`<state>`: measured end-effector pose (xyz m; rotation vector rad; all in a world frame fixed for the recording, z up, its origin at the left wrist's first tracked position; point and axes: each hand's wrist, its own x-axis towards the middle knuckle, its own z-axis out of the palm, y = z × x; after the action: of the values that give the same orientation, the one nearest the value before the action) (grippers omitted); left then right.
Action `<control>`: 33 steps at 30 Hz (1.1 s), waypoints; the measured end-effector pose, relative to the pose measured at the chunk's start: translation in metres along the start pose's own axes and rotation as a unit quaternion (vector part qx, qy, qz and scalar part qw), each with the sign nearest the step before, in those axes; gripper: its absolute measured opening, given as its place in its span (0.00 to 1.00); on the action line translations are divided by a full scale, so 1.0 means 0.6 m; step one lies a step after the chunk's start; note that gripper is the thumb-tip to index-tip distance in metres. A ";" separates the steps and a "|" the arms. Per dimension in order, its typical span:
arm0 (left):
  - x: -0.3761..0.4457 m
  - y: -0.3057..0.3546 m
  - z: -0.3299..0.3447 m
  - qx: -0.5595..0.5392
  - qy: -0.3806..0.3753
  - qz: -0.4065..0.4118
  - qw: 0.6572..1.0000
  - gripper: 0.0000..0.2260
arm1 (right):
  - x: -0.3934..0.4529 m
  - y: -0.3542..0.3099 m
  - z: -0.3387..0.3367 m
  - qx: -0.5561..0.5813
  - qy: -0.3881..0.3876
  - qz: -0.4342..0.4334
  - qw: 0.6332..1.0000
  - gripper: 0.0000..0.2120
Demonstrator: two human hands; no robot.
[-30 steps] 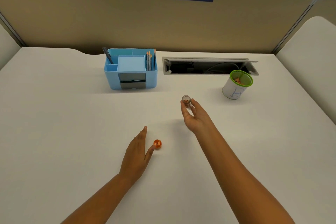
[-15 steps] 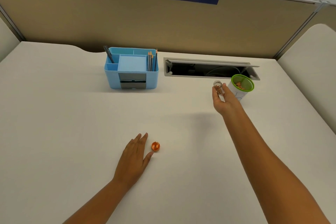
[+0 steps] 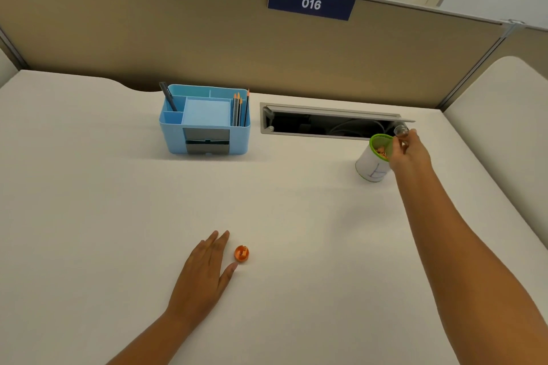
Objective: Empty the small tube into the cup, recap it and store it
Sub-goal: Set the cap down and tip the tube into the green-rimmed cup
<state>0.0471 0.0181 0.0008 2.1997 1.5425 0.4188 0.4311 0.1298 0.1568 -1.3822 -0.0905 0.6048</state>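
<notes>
The right hand [image 3: 410, 154] is stretched out toward 2 o'clock on the white table [image 3: 118, 216], its fingers pinched around the small clear tube [image 3: 401, 133]. The tube is held just above and to the right of the green-rimmed white cup [image 3: 374, 161], its open mouth showing at the top – how far it is tilted is hard to tell. Orange bits lie inside the cup. The left hand [image 3: 204, 272] lies flat on the table at about 7 o'clock, fingers together and extended, grasping nothing; the orange cap [image 3: 241, 253] sits on the table just beside its thumb tip – apart or touching, I cannot tell. At 11 o'clock stands a blue desk organiser [image 3: 204, 121] with pencils in its right compartment and a dark pen at its left. Between organiser and cup, at 1 o'clock, a cable hatch [image 3: 326, 121] is open in the table.
</notes>
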 end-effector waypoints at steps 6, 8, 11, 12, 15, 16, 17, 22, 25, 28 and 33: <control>-0.001 0.001 0.000 -0.022 -0.008 -0.020 1.000 0.38 | 0.059 0.005 -0.002 0.102 0.073 0.003 0.992 0.24; -0.001 0.002 -0.002 -0.021 -0.020 -0.024 0.999 0.41 | 0.076 0.016 -0.009 0.067 0.073 0.001 0.995 0.21; 0.004 0.006 -0.005 -0.021 -0.027 -0.037 0.999 0.44 | 0.095 0.025 -0.017 0.041 0.088 0.013 0.995 0.19; 0.005 0.007 -0.006 -0.021 -0.026 -0.039 0.999 0.44 | 0.100 0.027 -0.016 0.042 0.091 0.011 0.995 0.21; 0.005 0.008 -0.006 -0.019 -0.029 -0.042 0.999 0.44 | 0.113 0.031 -0.020 0.047 0.088 0.003 0.995 0.23; 0.005 0.008 -0.007 -0.017 -0.030 -0.042 0.999 0.44 | 0.117 0.033 -0.021 0.050 0.092 0.000 0.994 0.23; 0.006 0.007 -0.006 -0.016 -0.030 -0.043 0.999 0.44 | 0.119 0.033 -0.022 0.048 0.095 -0.006 0.994 0.24; 0.007 0.008 -0.006 -0.020 -0.024 -0.039 0.999 0.43 | 0.120 0.032 -0.018 0.015 0.095 -0.050 0.994 0.24; 0.007 0.007 -0.005 -0.024 -0.016 -0.033 0.999 0.41 | 0.124 0.035 -0.017 -0.012 0.102 -0.070 0.992 0.21; 0.007 0.005 -0.004 -0.028 -0.014 -0.034 0.999 0.41 | 0.127 0.039 -0.016 -0.044 0.104 -0.082 0.990 0.21; 0.007 0.003 -0.001 -0.028 -0.017 -0.038 0.999 0.41 | 0.132 0.047 -0.016 -0.109 0.089 -0.127 0.982 0.20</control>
<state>0.0500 0.0214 0.0023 2.0892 1.5711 0.3931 0.4923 0.1590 0.1060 -1.6013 -0.1911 0.2617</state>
